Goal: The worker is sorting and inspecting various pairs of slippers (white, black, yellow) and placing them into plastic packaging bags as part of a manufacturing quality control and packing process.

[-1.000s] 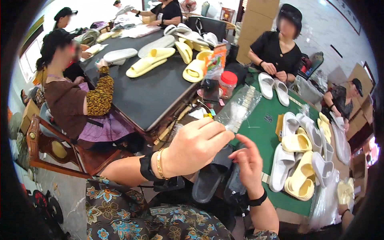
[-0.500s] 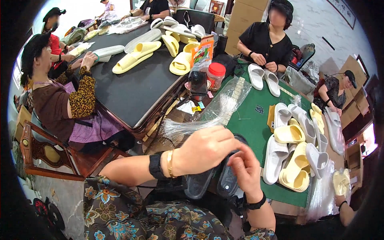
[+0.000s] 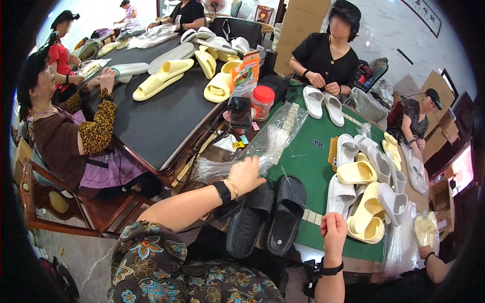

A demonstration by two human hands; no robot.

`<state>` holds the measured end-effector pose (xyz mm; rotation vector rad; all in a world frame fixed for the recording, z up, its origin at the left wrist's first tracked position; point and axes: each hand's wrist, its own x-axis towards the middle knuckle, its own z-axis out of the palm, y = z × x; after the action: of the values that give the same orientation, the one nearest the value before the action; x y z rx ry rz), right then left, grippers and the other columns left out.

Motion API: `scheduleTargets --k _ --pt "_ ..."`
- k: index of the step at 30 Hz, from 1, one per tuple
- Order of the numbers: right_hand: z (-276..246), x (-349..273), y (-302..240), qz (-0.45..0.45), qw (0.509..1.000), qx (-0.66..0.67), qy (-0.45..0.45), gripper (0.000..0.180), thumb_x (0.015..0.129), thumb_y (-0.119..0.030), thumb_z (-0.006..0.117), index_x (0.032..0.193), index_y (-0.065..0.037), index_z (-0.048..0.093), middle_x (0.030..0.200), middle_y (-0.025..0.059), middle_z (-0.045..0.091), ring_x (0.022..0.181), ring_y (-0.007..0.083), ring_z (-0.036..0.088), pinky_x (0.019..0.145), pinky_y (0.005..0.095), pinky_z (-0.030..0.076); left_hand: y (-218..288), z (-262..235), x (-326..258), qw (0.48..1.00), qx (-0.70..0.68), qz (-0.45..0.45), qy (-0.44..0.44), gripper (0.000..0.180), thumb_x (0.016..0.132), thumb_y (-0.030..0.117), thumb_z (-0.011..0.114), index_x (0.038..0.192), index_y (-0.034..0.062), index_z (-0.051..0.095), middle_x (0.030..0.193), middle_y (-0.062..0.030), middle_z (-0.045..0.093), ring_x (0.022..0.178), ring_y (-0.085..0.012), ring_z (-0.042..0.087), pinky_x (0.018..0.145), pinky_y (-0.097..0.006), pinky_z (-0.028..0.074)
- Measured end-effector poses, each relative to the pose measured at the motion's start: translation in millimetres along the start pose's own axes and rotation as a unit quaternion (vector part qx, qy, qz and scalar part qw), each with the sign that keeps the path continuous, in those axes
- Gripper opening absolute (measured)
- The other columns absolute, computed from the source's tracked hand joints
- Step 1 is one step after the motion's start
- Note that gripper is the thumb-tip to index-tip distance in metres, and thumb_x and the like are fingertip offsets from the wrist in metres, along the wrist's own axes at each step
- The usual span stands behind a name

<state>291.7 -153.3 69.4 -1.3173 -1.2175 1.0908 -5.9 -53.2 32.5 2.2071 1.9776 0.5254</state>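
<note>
Black slippers (image 3: 285,222) lie between the left hand (image 3: 246,177), thumb spread, and curled right hand (image 3: 334,231).

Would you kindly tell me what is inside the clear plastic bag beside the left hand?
The clear bag holds thin whitish strands, spilling from its near end; whatever lies beneath the left hand is covered.

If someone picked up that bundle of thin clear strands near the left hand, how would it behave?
The bundle would probably feel light, its strands looking so fine. It may splay when lifted, since its loose ends already fan out. The clear bag around its far part looks thin and creased, so that would likely flop.
</note>
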Motion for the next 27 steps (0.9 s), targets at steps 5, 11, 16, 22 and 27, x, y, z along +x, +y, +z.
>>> scheduleTargets --k 5,11,16,22,27 --pt "-38.1 -17.3 21.0 0.016 0.999 -0.026 0.042 0.023 0.098 -0.018 0.053 0.080 -0.004 0.060 0.062 -0.0011 0.053 0.050 0.0039 0.043 0.045 0.0188 0.032 -29.4 27.9 47.2 0.995 0.010 -0.009 -0.094 0.031 0.077 0.025 0.070 0.087 -0.0035 0.068 0.084 -0.0226 0.068 0.080 -0.0376 0.069 0.070 -0.043 0.056" --pt "-62.7 -27.7 33.6 0.028 0.996 -0.023 0.087 0.023 0.098 -0.017 0.054 0.080 -0.003 0.060 0.060 -0.0008 0.053 0.047 0.0042 0.042 0.043 0.0194 0.030 -34.1 50.8 86.3 0.995 0.071 0.059 -0.037 0.014 0.080 0.008 0.060 0.083 -0.0005 0.070 0.085 -0.0223 0.068 0.080 -0.0349 0.070 0.070 -0.042 0.057" --pt "-47.5 -26.7 22.9 0.003 0.997 -0.009 0.076 0.024 0.098 -0.017 0.053 0.081 -0.002 0.060 0.061 -0.0007 0.054 0.049 0.0043 0.043 0.045 0.0192 0.032 -46.8 53.9 107.5 0.993 0.086 0.008 0.080 0.014 0.084 0.013 0.060 0.090 0.0025 0.067 0.093 -0.0169 0.065 0.082 -0.0331 0.070 0.069 -0.042 0.057" --pt "-55.6 -29.8 26.8 0.008 0.997 -0.029 0.075 0.024 0.098 -0.017 0.053 0.081 -0.002 0.061 0.061 -0.0003 0.054 0.050 0.0043 0.043 0.045 0.0194 0.032 -0.2 -38.9 47.1 0.975 0.169 0.092 0.110 0.034 0.078 0.026 0.073 0.104 0.0059 0.063 0.104 -0.0125 0.062 0.085 -0.0292 0.064 0.071 -0.039 0.054" --pt "-46.3 -23.3 32.7 0.030 0.997 -0.030 0.066 0.023 0.098 -0.017 0.053 0.082 -0.002 0.061 0.062 -0.0005 0.054 0.050 0.0042 0.043 0.046 0.0193 0.032 45.7 -157.4 -17.3 0.925 -0.281 0.235 0.099 0.028 0.083 0.015 0.072 0.107 0.0033 0.067 0.091 -0.0085 0.064 0.076 -0.0185 0.066 0.070 -0.032 0.052"
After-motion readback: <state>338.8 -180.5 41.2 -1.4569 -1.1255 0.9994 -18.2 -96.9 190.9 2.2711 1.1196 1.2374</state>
